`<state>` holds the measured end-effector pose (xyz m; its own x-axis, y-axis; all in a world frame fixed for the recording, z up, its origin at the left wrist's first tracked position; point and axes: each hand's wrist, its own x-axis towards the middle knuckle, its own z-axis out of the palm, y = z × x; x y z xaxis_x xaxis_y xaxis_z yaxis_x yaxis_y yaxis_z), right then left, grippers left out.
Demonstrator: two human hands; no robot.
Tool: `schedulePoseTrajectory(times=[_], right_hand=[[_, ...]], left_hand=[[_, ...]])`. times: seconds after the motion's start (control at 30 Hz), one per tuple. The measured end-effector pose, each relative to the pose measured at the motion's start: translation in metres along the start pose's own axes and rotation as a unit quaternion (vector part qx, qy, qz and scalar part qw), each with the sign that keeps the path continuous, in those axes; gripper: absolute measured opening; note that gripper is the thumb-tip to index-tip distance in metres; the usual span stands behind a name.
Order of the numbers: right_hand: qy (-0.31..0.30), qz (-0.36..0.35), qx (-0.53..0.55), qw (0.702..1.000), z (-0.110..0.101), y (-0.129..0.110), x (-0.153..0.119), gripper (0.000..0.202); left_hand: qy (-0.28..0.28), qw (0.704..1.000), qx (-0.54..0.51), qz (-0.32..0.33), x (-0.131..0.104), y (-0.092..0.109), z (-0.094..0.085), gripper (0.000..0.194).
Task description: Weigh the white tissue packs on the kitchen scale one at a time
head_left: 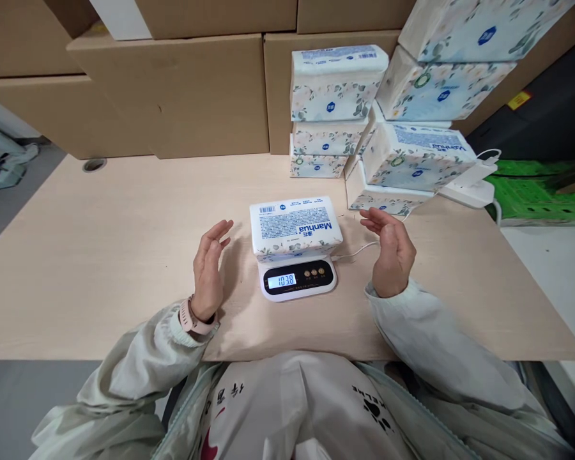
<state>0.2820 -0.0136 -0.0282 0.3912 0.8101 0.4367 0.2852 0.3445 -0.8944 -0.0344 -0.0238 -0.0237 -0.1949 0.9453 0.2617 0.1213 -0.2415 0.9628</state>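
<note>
A pack of tissues point(294, 223) with blue print and a leaf pattern lies on a small white digital scale point(299, 292). The scale's lit display point(282, 281) seems to read 103.8. My left hand point(209, 265) hovers to the left of the pack, apart from it, palm facing inward and fingers stretched out. On the other side my right hand point(391, 252) is held likewise, fingers extended, with a gap between it and the pack. Neither hand holds anything.
Similar tissue packs stand in a left stack point(333, 96) and a right stack point(412, 156) at the back. Cardboard boxes point(186, 96) line the table's rear edge. A white cable point(359, 252) runs from the scale. A green crate point(546, 195) is at right.
</note>
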Motion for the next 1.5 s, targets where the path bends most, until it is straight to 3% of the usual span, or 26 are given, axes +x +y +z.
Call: schedulePoseTrajectory(times=[0.93,1.23,1.5], right_hand=[[-0.001,-0.010,-0.011,1.000,-0.002,-0.006,0.001,0.041],[-0.089,0.026,-0.052,0.994,-0.008,-0.016,0.002,0.048],[-0.128,0.022,-0.104,0.986,-0.011,-0.015,0.004,0.054]], left_hand=[[0.005,1.000,0.000,0.008,0.000,0.004,0.000,0.048],[-0.009,0.998,0.021,0.065,-0.003,0.009,0.001,0.038],[-0.047,0.997,0.026,0.056,-0.002,0.009,0.001,0.042]])
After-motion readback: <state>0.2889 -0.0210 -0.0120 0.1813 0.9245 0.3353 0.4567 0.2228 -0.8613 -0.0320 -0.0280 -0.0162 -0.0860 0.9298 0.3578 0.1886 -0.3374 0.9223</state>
